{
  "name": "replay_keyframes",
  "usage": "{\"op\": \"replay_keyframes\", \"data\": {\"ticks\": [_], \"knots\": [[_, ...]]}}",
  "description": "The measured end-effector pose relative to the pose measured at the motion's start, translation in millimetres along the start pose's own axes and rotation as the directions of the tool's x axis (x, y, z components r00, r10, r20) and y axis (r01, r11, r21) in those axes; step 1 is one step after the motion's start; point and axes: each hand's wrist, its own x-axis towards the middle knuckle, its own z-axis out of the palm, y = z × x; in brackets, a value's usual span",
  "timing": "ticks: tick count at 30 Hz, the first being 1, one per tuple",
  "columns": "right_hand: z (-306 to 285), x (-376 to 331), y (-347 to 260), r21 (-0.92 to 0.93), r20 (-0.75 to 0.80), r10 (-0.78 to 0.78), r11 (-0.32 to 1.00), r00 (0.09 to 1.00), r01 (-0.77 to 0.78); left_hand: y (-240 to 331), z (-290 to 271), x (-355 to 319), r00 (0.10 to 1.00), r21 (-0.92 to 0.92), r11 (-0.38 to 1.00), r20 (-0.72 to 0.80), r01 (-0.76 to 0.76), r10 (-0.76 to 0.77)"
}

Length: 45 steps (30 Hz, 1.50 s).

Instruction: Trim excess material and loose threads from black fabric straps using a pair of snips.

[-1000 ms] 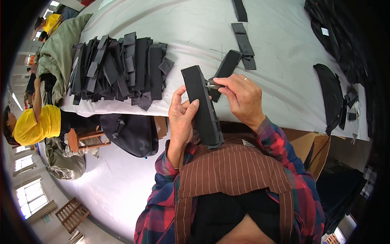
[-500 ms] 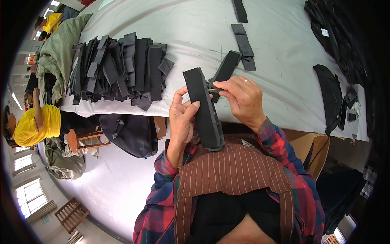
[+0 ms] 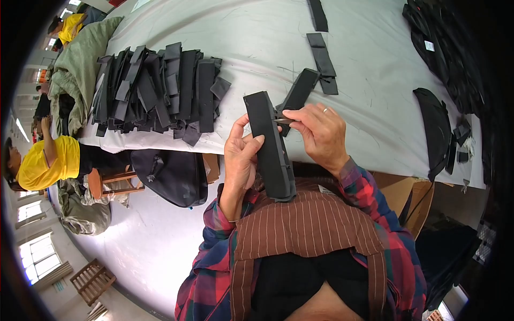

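My left hand (image 3: 240, 161) grips a long black fabric strip (image 3: 270, 155), thumb across its face, and holds it tilted over the table's near edge. The strip looks folded or layered along its right side. At that side, my right hand (image 3: 325, 132) pinches a small pointed metal tool (image 3: 283, 121), its tip against the strip's edge; most of the tool is hidden in the fingers. Just behind lies another black strip (image 3: 301, 88), which seems joined by thread to a further strip (image 3: 321, 55) beyond it. Whether it is attached to the held one I cannot tell.
A heap of black strips (image 3: 184, 85) covers the left of the white table (image 3: 251, 48). Black bags (image 3: 432, 128) lie at the right edge. Below left stand a black case (image 3: 171, 179) and a wooden stool (image 3: 96, 183), by a person in yellow (image 3: 51, 160). An open cardboard box (image 3: 401, 195) is under the table.
Both hands stay almost in place, still holding the strip and the metal tool. The tool's tip has shifted very slightly at the strip's edge.
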Motion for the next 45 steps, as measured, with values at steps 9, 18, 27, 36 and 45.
{"op": "replay_keyframes", "data": {"ticks": [9,18,27,36,45], "knots": [[-2.7,4.9,-3.1,0.217,-0.015,0.127,0.969,0.992,-0.121,1.3,3.9,1.3,0.998,0.069,0.997,-0.038,0.046,-0.044],[-2.5,19.1,2.0,0.056,-0.009,-0.031,0.998,0.999,0.032,6.7,6.2,-2.8,0.992,0.306,0.947,0.044,0.101,-0.120],[-6.6,19.1,3.7,-0.039,0.056,-0.081,0.996,0.995,0.083,12.4,-0.2,-5.1,0.976,0.289,0.938,0.048,0.192,-0.215],[-20.9,23.0,7.7,-0.013,0.138,-0.103,0.994,0.985,0.105,20.9,-1.4,-6.7,0.964,0.333,0.913,0.035,0.238,-0.264],[-10.2,14.9,4.1,-0.038,0.063,-0.092,0.995,0.994,0.095,23.6,-3.1,-5.5,0.961,0.312,0.916,0.026,0.254,-0.276]]}}
